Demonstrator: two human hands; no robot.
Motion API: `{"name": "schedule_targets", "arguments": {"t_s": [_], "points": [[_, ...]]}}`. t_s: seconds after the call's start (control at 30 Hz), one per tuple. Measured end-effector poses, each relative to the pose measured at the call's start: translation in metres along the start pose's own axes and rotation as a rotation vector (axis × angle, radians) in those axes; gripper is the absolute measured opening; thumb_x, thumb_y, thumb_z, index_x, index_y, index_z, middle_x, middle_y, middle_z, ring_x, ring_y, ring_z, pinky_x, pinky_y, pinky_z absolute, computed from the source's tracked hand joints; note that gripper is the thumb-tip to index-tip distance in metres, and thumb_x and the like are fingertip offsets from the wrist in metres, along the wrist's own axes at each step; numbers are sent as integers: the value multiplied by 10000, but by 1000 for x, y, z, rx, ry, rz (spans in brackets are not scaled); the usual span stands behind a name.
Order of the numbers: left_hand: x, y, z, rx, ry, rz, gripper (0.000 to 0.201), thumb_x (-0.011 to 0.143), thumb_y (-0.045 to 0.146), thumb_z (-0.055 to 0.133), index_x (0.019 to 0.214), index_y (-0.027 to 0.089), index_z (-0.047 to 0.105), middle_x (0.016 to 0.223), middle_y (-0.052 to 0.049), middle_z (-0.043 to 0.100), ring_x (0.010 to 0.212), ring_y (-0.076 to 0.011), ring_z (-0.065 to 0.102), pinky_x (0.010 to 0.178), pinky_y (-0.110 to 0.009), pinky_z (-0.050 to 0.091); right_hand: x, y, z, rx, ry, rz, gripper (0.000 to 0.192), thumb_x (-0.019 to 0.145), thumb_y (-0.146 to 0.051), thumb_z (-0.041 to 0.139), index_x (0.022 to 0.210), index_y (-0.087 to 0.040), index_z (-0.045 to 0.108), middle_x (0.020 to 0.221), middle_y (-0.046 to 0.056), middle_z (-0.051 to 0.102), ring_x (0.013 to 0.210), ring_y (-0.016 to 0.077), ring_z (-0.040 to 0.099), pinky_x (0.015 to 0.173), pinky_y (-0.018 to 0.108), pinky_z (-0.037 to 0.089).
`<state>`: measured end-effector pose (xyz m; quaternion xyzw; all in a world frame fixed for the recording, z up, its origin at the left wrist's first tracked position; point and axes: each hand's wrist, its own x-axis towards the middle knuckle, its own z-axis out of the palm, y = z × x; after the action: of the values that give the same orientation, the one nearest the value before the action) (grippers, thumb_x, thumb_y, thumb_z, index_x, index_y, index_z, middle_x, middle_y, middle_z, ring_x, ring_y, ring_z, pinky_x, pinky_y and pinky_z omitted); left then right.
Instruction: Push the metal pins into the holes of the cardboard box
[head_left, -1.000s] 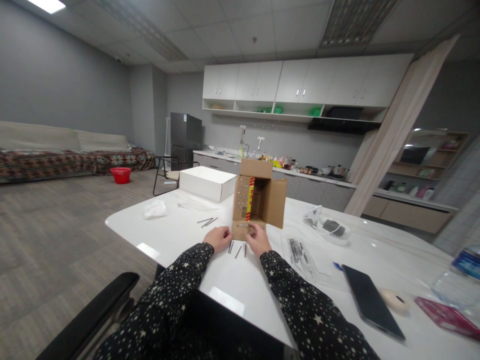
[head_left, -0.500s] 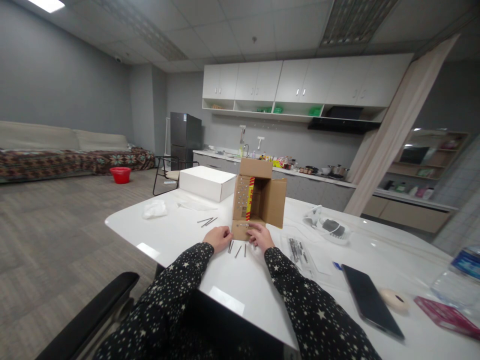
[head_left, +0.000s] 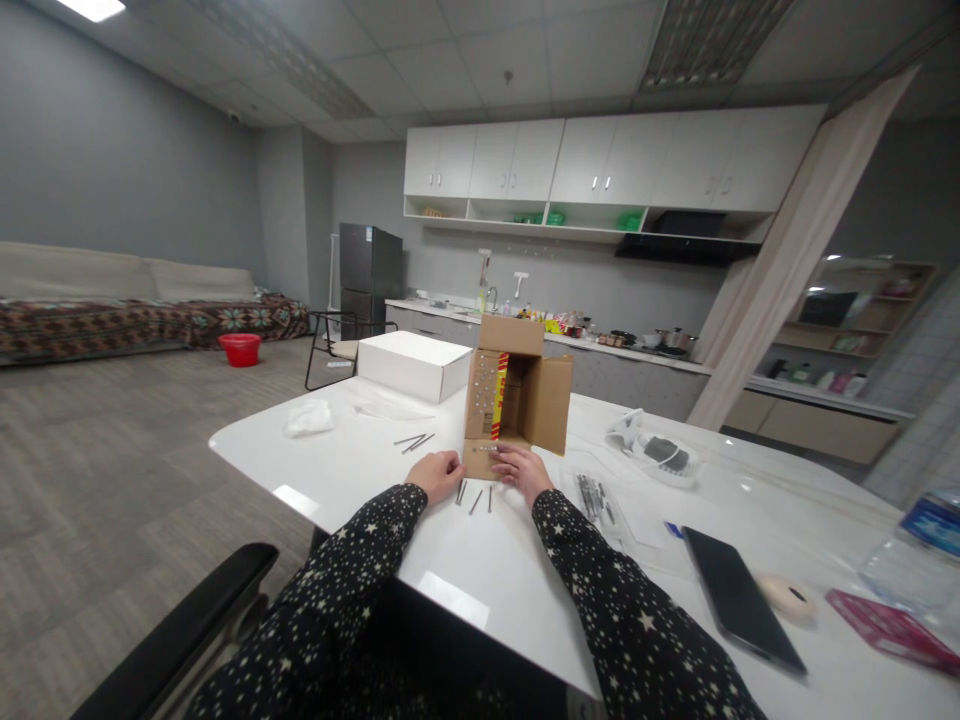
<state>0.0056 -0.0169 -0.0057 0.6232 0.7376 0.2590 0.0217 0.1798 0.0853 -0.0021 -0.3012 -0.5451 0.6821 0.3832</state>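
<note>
resting at the flap's right end, the fingers of the right hand [head_left: 526,472] lie loosely extended, with no object visible in their grasp. compared with a second ago, when they were bent closer together over the flap, they are flatter and the hand sits slightly farther right; the contact now looks to be a light, steadying one rather than fine fingertip work. the left hand [head_left: 436,476] is unchanged: curled narrow at the flap's left edge, though from where i stand i cannot tell whether it pinches anything. between the hands lies the lowered front flap [head_left: 475,464] of the cardboard box [head_left: 481,400], bearing a row of tiny pale pieces [head_left: 487,449]. the box stands open toward the person, its side flaps spread. nearer the body, thin metal rods [head_left: 476,502] lie on the white table [head_left: 517,580]. both forearms reach forward and converge, wrists low above the tabletop. farther out, a clear tray [head_left: 598,502] of metal pieces lies to the right, and a white box [head_left: 412,367] stands behind left.
</note>
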Motion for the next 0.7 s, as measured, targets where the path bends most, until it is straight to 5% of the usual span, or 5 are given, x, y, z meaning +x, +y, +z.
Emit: {"name": "schedule_targets", "arguments": {"t_s": [0.7], "points": [[1, -2, 2, 15, 8, 13, 313, 829, 413, 403, 757, 201, 621, 734, -38, 662, 694, -170, 581, 581, -261, 330, -3, -2, -1, 96, -38, -12, 272, 677, -171, 660, 948, -167, 629, 975, 87, 703, 635, 130, 645, 484, 203, 459]]}}
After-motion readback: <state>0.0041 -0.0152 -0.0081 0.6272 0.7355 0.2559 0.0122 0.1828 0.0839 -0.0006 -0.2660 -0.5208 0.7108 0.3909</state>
